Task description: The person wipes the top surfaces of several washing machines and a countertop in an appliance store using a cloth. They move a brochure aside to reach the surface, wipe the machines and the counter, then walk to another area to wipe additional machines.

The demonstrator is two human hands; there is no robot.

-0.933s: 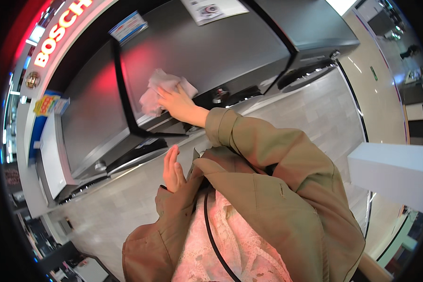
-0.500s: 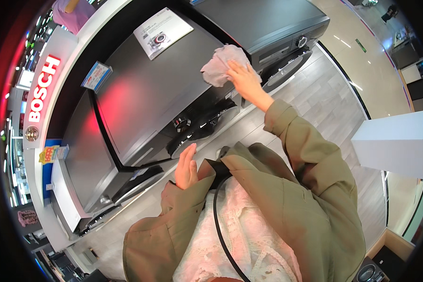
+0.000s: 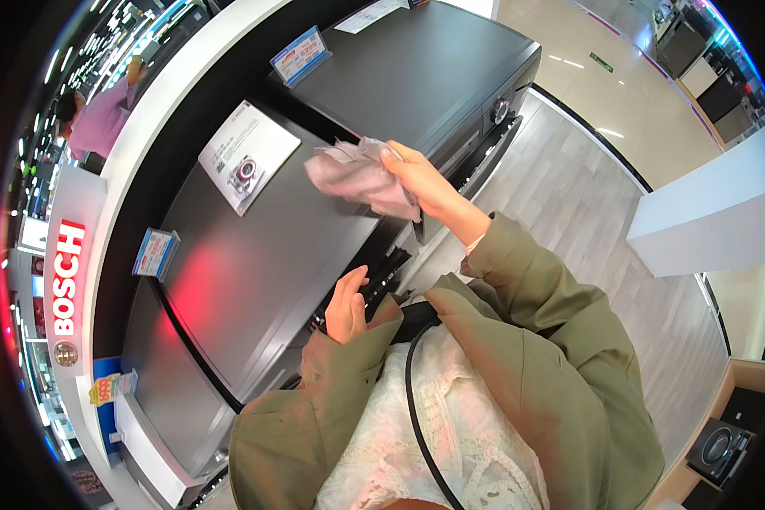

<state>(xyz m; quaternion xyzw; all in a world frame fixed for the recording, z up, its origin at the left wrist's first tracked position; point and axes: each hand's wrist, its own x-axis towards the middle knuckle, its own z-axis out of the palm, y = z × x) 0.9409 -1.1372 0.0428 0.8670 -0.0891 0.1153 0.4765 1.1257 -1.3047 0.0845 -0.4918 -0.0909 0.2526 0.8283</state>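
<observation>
My right hand (image 3: 429, 187) grips a crumpled pinkish-grey cloth (image 3: 357, 180), thumb on top. The cloth hangs over the front right part of a dark grey washing machine top (image 3: 255, 255); whether it touches the surface I cannot tell. My left hand (image 3: 345, 308) is held in front of my body near the machine's front edge, fingers loosely stretched and holding nothing. Left of the cloth, a white leaflet (image 3: 248, 159) with a picture on it lies on the same top.
Another grey machine (image 3: 408, 72) with a round knob (image 3: 500, 110) stands at the right. Price signs (image 3: 155, 253) line the back by a white display wall (image 3: 110, 195). A white block (image 3: 710, 212) stands on the floor at right. Someone in purple (image 3: 102, 126) is beyond the wall.
My view has shifted so the machines sit differently. My right hand has turned thumb-up, drawing the cloth left and toward me from the gap between machines. The left hand stays before my body.
</observation>
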